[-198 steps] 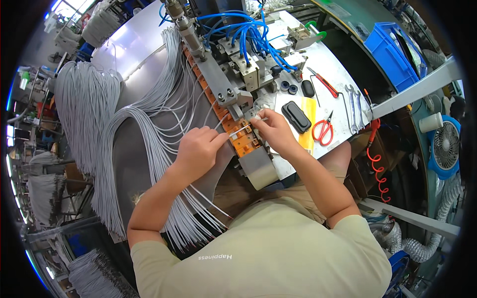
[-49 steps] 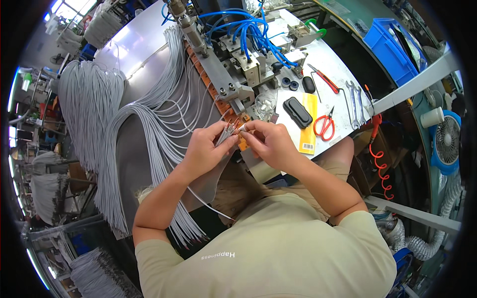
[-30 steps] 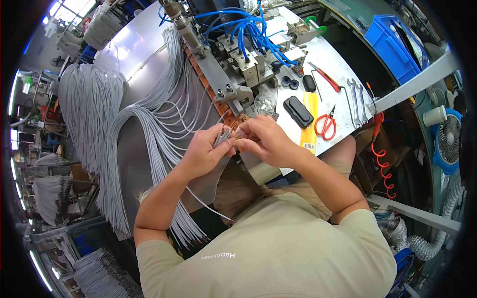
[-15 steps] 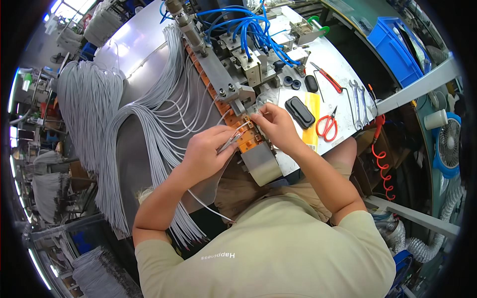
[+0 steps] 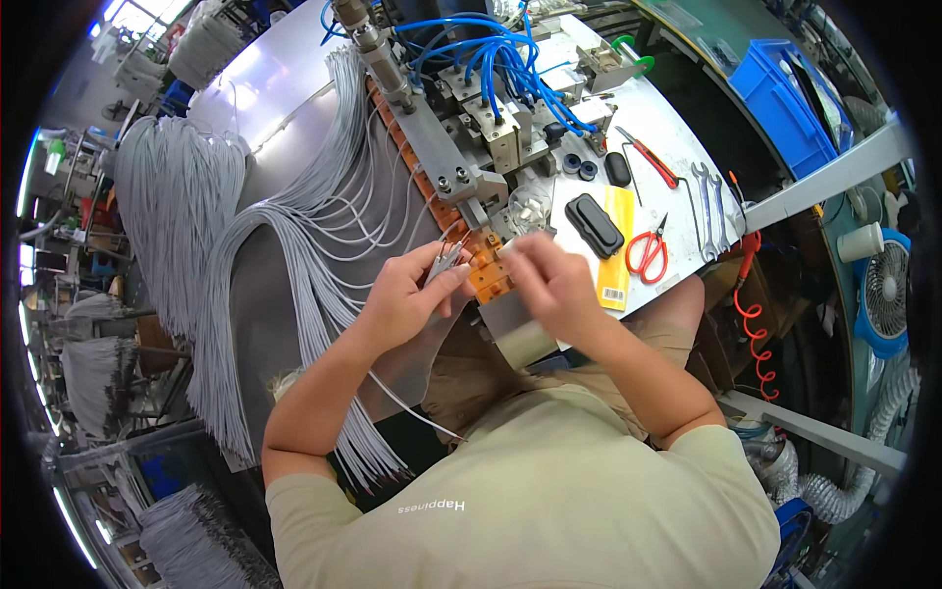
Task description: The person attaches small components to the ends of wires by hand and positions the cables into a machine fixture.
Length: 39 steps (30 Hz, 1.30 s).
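Note:
My left hand [image 5: 404,302] is closed around the end of a grey cable [image 5: 444,263], with thin reddish and pale wire ends sticking up past its fingertips. Just beside it runs a row of orange fixture blocks [image 5: 488,273] along the machine's front. My right hand [image 5: 557,287] is on the other side of the blocks, blurred by motion. Its thumb and fingers are drawn together in a pinch, and whatever they hold is hidden. A clear bag of small whitish parts [image 5: 530,206] lies behind the right hand. More grey cables [image 5: 294,255] hang in a thick bundle left of my left hand.
A machine with blue air hoses [image 5: 500,59] rises ahead. On the white table lie red-handled scissors [image 5: 647,253], a black case [image 5: 593,225], a yellow packet [image 5: 615,280], wrenches [image 5: 708,206] and a red cutter [image 5: 655,162]. A blue fan [image 5: 886,285] stands far right.
My right hand has dropped back toward me from the blocks, uncovering the bag of parts. My left hand has shifted slightly, and the cable's wire ends now point upward.

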Each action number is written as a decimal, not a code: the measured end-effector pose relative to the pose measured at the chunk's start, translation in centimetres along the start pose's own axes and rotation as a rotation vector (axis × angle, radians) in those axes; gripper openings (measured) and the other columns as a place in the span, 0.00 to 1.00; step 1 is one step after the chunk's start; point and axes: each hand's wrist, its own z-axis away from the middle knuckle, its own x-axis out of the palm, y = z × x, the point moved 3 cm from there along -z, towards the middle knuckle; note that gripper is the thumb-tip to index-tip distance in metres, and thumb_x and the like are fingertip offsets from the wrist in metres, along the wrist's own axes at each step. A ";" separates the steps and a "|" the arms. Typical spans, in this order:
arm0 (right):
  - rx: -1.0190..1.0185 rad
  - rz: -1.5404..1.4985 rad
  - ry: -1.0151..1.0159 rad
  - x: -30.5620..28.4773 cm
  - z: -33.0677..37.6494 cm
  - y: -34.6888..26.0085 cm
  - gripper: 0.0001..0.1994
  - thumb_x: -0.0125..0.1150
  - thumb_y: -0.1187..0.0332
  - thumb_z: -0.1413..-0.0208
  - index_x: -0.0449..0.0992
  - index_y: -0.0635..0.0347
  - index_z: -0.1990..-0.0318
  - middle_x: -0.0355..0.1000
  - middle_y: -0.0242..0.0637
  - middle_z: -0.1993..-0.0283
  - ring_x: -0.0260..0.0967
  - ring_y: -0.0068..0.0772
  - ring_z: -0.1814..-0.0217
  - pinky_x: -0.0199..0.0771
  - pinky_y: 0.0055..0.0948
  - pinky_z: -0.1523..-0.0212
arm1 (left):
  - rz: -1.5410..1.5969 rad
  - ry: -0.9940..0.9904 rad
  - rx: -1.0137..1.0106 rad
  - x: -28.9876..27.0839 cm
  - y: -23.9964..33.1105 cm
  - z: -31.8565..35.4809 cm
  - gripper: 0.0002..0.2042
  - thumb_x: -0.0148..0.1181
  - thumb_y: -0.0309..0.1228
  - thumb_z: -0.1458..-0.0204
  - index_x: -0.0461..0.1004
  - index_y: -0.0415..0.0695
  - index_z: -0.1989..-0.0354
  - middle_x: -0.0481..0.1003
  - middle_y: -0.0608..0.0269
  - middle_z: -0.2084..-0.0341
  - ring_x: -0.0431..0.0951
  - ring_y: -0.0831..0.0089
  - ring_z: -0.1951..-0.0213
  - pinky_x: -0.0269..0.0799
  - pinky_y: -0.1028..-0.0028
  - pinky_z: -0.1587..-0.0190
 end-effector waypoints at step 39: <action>0.240 -0.121 -0.038 0.7 -2.7 6.0 0.09 0.64 0.66 0.39 0.70 0.59 0.66 0.66 0.24 0.77 0.58 0.15 0.76 0.57 0.22 0.75 | -0.261 -0.109 0.250 0.9 1.9 1.3 0.08 0.58 0.24 0.40 0.77 0.36 0.55 0.80 0.62 0.74 0.76 0.81 0.77 0.73 0.77 0.72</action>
